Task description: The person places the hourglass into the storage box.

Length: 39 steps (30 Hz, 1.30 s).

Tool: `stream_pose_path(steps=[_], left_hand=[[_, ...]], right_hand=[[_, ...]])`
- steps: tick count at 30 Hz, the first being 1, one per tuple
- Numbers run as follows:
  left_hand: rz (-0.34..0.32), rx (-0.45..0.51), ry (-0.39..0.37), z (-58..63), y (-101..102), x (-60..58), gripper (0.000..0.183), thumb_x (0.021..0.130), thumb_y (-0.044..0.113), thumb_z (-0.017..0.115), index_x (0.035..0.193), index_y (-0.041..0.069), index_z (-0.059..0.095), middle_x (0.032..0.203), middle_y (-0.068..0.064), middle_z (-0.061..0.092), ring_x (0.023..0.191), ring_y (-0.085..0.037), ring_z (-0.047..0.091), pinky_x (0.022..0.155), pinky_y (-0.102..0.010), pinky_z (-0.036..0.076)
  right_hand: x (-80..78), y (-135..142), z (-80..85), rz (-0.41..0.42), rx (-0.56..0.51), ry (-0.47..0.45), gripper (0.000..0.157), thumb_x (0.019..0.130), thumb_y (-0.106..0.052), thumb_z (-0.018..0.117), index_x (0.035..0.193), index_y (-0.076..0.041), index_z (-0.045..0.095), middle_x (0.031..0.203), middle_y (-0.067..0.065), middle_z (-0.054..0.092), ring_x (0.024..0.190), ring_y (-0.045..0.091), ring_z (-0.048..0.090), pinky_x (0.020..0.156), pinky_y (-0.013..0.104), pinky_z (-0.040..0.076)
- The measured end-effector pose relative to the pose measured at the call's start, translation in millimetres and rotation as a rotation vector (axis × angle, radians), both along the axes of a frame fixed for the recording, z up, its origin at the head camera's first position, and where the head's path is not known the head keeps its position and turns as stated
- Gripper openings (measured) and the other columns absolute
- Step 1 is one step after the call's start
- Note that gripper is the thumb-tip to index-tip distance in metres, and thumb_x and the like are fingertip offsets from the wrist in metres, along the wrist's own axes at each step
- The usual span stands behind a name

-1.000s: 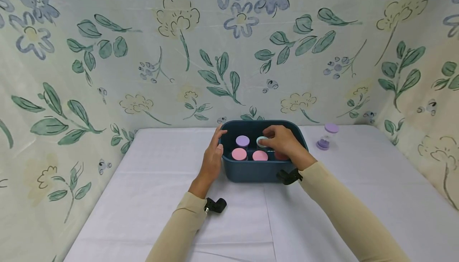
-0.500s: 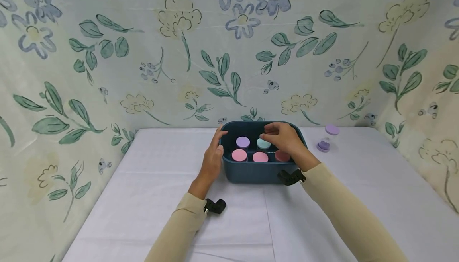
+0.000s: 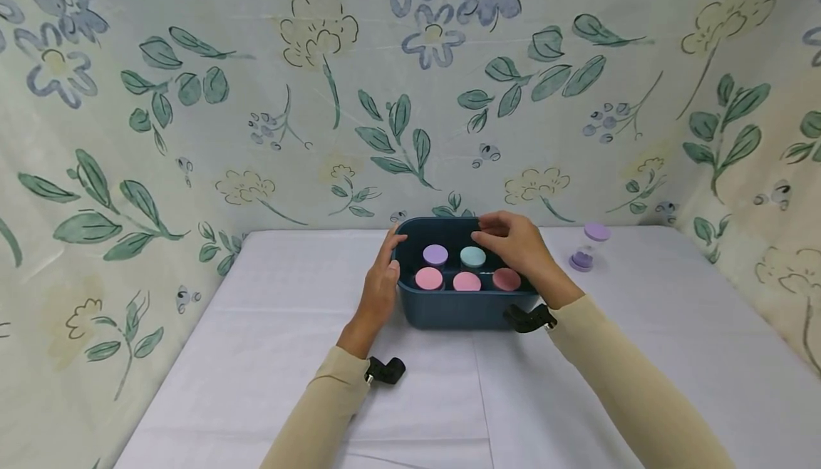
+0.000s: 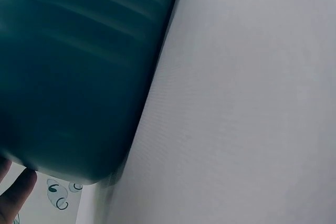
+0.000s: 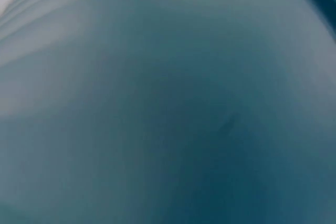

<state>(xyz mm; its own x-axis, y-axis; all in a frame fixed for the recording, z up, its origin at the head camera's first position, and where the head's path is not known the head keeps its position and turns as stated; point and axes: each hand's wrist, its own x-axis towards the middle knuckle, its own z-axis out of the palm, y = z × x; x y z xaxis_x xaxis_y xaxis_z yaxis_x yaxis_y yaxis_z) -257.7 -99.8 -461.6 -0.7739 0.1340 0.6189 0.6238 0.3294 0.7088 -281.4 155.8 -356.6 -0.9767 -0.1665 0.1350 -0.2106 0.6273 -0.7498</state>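
Observation:
My left hand [image 3: 378, 285] rests against the left side of a dark blue bin [image 3: 471, 311], and its fingertips touch the wall in the left wrist view. Over the bin's right rear part, my right hand [image 3: 518, 244] holds nothing, its fingers loosely bent. Inside stand round-capped pieces: a purple cap [image 3: 435, 254] and a light blue cap [image 3: 472, 256] behind, two pink caps [image 3: 429, 279] and a darker pink cap [image 3: 507, 279] in front. Their lower parts are mostly hidden. The bin wall [image 5: 168, 93] fills the right wrist view.
A sand timer with purple ends [image 3: 589, 246] stands on the white cloth [image 3: 641, 355] right of the bin. Behind the table hangs a floral-patterned curtain [image 3: 269, 148].
My right hand has let go of the light blue-capped piece and drawn up and to the right, uncovering it. My left hand has stayed at the bin's left side.

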Motion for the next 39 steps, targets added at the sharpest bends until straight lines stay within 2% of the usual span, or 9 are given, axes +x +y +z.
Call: stream_pose_path(steps=[11,18,22,31,39], left_hand=[[0.007,-0.007,-0.001,0.5,1.0,0.7,0.05,0.098,0.026,0.025,0.145,0.015,0.036,0.159,-0.009,0.02,0.146,-0.019,0.018,0.111,-0.057,0.023],[0.017,-0.01,-0.003,0.5,0.8,0.9,0.051,0.098,0.031,0.024,0.145,0.016,0.036,0.16,0.005,0.018,0.146,-0.018,0.018,0.11,-0.056,0.026],[0.012,-0.009,0.005,-0.1,0.8,0.4,0.051,0.098,0.03,0.024,0.145,0.014,0.036,0.16,0.005,0.018,0.146,-0.019,0.017,0.112,-0.055,0.023],[0.007,-0.01,0.007,0.2,0.4,1.4,0.051,0.096,0.023,0.026,0.145,0.013,0.036,0.16,0.002,0.018,0.146,-0.019,0.017,0.112,-0.056,0.022],[0.021,-0.022,0.002,1.8,1.3,2.3,0.051,0.097,0.025,0.025,0.144,0.011,0.036,0.16,-0.004,0.019,0.146,-0.017,0.017,0.112,-0.056,0.022]], right_hand=[[2.2,17.0,-1.1,-0.007,-0.057,0.065,0.054,0.089,-0.035,0.067,0.131,-0.005,0.056,0.127,0.014,0.061,0.116,0.03,0.058,0.096,0.046,0.047],[3.8,29.4,-1.0,-0.037,-0.079,0.129,0.054,0.089,-0.037,0.067,0.132,-0.006,0.055,0.126,0.015,0.061,0.115,0.031,0.059,0.095,0.047,0.048],[4.8,36.8,-1.9,-0.063,-0.085,0.154,0.054,0.089,-0.037,0.067,0.132,-0.006,0.056,0.125,0.015,0.061,0.115,0.032,0.059,0.094,0.047,0.048],[9.1,53.6,-2.5,-0.105,-0.117,0.179,0.056,0.089,-0.038,0.066,0.134,-0.005,0.054,0.129,0.016,0.06,0.118,0.034,0.057,0.096,0.049,0.046],[10.8,67.4,-2.9,-0.162,-0.118,0.158,0.06,0.089,-0.044,0.064,0.136,-0.009,0.052,0.134,0.013,0.057,0.122,0.032,0.053,0.1,0.049,0.043]])
